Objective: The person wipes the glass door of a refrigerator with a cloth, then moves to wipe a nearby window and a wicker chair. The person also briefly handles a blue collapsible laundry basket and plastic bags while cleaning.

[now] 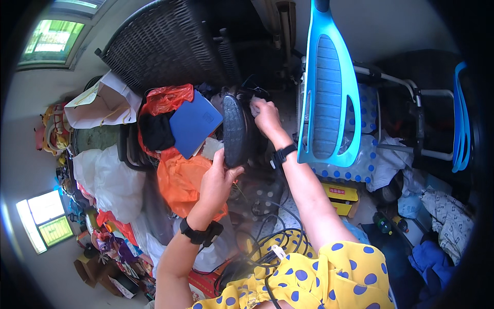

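My left hand (220,181) grips the lower end of a black shoe (234,131), whose dark sole faces left. To the right of the shoe, my right hand (267,117) holds a crumpled greyish-pink cloth or tissue (256,106). The shoe's right side lies in shadow, so whether the cloth touches it cannot be told. Left of the shoe lie a blue book or folder (197,123), a black cloth (156,130) and a red plastic bag (170,99). An orange plastic bag (183,179) lies below them.
A dark woven chair (158,42) stands behind. At the right are a bright blue plastic frame (328,96), metal tubing and a yellow box (341,197). Black cables (278,231) loop before my body. White bags (112,181) and a paper bag (104,102) stand at the left.
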The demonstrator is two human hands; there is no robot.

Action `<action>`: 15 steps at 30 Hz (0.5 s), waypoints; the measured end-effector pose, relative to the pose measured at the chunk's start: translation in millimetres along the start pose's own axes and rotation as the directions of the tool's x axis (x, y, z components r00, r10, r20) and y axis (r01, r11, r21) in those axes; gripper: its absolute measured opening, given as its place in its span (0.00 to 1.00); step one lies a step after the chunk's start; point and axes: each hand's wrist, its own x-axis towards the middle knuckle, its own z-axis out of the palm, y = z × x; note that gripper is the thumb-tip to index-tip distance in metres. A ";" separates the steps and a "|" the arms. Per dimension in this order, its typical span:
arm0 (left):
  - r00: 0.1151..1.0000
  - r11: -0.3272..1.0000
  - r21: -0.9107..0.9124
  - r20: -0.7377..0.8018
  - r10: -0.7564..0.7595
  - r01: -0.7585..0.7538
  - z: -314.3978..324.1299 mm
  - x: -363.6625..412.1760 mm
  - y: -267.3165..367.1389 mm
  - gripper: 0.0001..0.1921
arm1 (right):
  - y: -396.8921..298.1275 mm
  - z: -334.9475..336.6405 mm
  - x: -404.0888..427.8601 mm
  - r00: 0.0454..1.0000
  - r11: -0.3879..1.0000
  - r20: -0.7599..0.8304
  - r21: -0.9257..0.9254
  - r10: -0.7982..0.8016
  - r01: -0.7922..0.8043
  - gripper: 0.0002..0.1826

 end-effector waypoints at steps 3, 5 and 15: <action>0.998 0.995 -0.070 -0.017 0.067 -0.068 2.5 -0.6 -4.4 0.35 | -5.3 -0.6 -11.1 0.966 0.926 -0.253 0.373 0.048 0.052 0.27; 0.999 0.997 -0.066 0.002 0.036 -0.035 3.4 0.0 -6.3 0.35 | -16.5 -9.9 -8.8 0.948 0.877 -0.260 0.391 -0.185 0.278 0.24; 0.998 0.992 -0.114 -0.027 0.059 -0.062 5.6 -0.5 -6.6 0.32 | -35.9 -23.3 0.9 0.974 0.935 -0.055 0.276 -0.218 0.224 0.14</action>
